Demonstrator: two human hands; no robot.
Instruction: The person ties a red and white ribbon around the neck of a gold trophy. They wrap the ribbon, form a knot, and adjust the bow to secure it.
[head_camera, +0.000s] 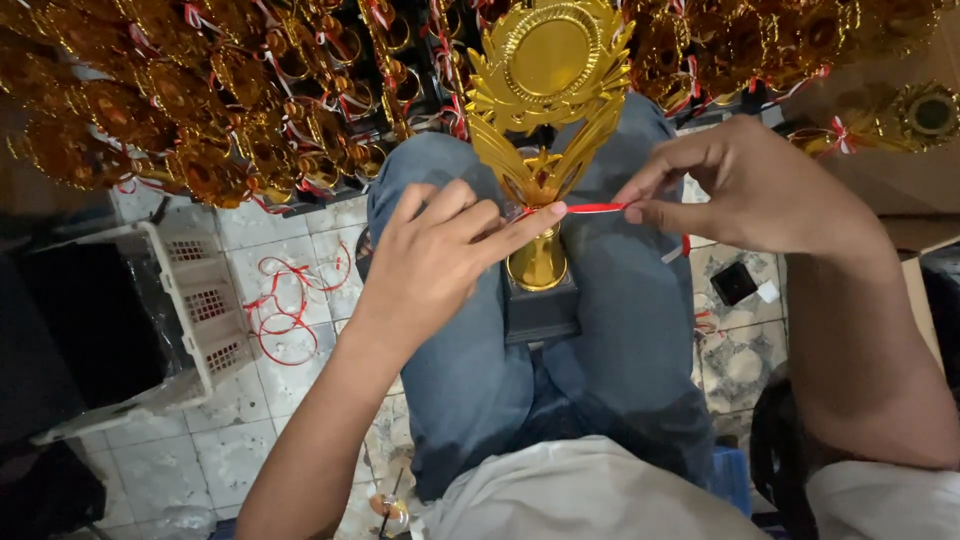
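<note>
White shirt cloth (590, 495) fills the bottom edge, closest of all, with blue jeans (470, 370) stretching away from it. Between the knees stands a gold trophy (545, 110), upright on its dark base (540, 310), its round medallion framed by leaf-shaped wings. A red-and-white ribbon (597, 208) runs sideways from the narrow stem just under the small star.

The left hand (435, 260) lies across the left thigh with its fingers stretched toward the stem, the index fingertip pressing the ribbon against it; that grip is a flat press, not a closed fist. The right hand (750, 185) pinches the ribbon's free end between thumb and forefinger, just to the right of the stem, pulling it level. A loose tail of ribbon hangs below that hand.

Beyond the knees, rows of finished trophies (240, 110) crowd the top, each with a ribbon at the neck. On the tiled floor (230, 450) to the left, loose ribbons (290, 300) curl beside a white plastic basket (200, 300). To the right, a small black block (735, 283) rests on the tiles.
</note>
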